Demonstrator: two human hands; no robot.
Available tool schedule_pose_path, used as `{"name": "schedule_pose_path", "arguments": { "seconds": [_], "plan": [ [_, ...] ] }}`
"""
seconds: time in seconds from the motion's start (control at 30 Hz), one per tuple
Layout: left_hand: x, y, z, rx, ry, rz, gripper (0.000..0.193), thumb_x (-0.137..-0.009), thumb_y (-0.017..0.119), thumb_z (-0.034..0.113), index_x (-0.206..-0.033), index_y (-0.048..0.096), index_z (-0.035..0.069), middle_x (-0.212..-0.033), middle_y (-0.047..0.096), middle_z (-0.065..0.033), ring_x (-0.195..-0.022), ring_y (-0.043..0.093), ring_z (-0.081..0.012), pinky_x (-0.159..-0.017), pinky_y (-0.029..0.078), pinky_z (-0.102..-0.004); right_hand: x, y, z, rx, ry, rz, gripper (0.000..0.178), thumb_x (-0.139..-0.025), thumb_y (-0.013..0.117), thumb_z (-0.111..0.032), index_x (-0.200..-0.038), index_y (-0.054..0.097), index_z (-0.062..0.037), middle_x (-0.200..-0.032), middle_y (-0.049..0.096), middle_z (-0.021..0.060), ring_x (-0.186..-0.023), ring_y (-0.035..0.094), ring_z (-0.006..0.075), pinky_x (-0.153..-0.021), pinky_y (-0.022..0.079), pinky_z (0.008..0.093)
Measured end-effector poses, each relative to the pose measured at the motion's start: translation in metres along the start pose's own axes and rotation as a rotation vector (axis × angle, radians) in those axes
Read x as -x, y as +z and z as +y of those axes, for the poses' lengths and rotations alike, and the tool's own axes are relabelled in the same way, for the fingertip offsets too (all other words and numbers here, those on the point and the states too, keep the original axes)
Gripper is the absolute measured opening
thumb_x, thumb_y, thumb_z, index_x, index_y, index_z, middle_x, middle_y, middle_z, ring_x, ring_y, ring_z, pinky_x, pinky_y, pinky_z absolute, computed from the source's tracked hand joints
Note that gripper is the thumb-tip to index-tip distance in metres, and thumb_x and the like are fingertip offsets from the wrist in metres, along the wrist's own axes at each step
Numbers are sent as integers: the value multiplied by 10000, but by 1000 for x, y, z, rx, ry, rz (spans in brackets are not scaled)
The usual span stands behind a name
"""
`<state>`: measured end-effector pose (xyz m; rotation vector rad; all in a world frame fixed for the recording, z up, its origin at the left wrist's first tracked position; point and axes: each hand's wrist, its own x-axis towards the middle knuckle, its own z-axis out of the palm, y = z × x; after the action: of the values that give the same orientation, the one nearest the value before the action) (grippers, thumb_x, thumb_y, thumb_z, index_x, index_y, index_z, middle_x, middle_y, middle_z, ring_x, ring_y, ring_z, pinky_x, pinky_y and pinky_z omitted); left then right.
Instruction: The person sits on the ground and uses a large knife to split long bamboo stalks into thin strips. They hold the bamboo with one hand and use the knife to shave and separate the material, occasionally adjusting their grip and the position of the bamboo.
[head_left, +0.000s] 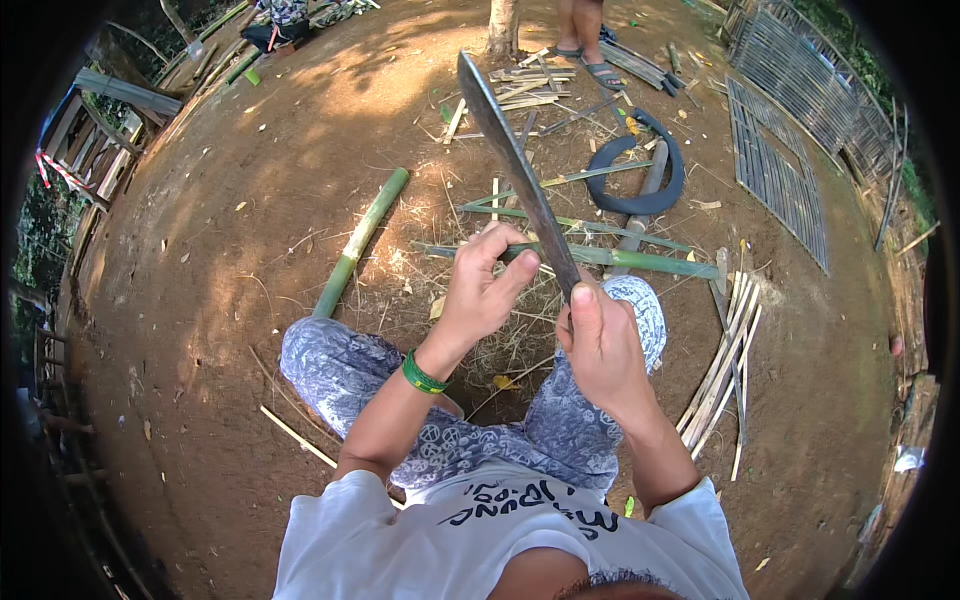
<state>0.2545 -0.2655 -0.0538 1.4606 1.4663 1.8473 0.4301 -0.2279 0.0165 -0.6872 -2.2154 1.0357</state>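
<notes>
My right hand (605, 345) is closed around the lower end of a machete (520, 165), its thumb laid along the top. The long dark blade slants up and to the left, passing over a green split bamboo piece (650, 262). My left hand (487, 285) has its fingers curled round that bamboo, left of the blade. The bamboo lies roughly crosswise beyond my knees, its left end thin and split. The machete's grip is hidden in my right hand. Whether the blade touches the bamboo I cannot tell.
A green bamboo pole (362, 240) lies left of my knee. Pale bamboo strips (722, 360) are on the right; more strips (520, 90) lie ahead near a tree trunk (503, 28). A curved dark band (672, 170) rests beyond the bamboo. A person's feet (600, 72) stand farther off.
</notes>
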Motion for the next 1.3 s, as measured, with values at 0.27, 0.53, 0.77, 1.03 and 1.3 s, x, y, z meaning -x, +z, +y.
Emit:
{"name": "schedule_pose_path", "arguments": {
  "seconds": [0.27, 0.53, 0.77, 1.03, 1.3],
  "plan": [
    [1, 0, -2, -53, 32, 40, 291, -938, 688, 279, -847, 602, 16, -711, 530, -76, -709, 519, -222, -685, 391, -361, -3, -1, 4, -132, 121, -80, 511, -1087, 325, -363, -978, 639, 24, -509, 478, 73, -460, 544, 217, -479, 408, 357],
    [-8, 8, -3, -84, 71, 79, 259, -910, 715, 243, -842, 605, 19, -716, 557, -91, -701, 540, -263, -683, 396, -372, -6, 0, 0, -14, 150, -31, 520, -1091, 313, -357, -955, 628, 33, -515, 490, 73, -441, 546, 203, -471, 434, 366],
    [-6, 7, 0, -139, 103, 58, 243, -896, 726, 226, -843, 613, 18, -708, 552, -90, -676, 536, -268, -670, 397, -372, -3, 3, -1, -15, 103, -2, 514, -1090, 313, -344, -863, 592, 22, -531, 499, 88, -449, 532, 219, -502, 430, 376],
    [-7, 6, 0, -84, 99, 76, 295, -905, 731, 281, -846, 618, 16, -698, 544, -81, -661, 521, -243, -654, 399, -369, -6, 5, 2, -38, 92, 11, 557, -1095, 297, -376, -851, 606, 18, -519, 496, 74, -446, 514, 197, -474, 403, 342],
    [-7, 7, -4, -107, 156, 91, 300, -915, 722, 288, -853, 618, 14, -704, 553, -82, -670, 515, -236, -641, 391, -370, -4, -4, 9, -400, 417, -158, 565, -1094, 297, -393, -778, 551, 0, -516, 486, 66, -433, 489, 187, -462, 392, 347]
  ]
}}
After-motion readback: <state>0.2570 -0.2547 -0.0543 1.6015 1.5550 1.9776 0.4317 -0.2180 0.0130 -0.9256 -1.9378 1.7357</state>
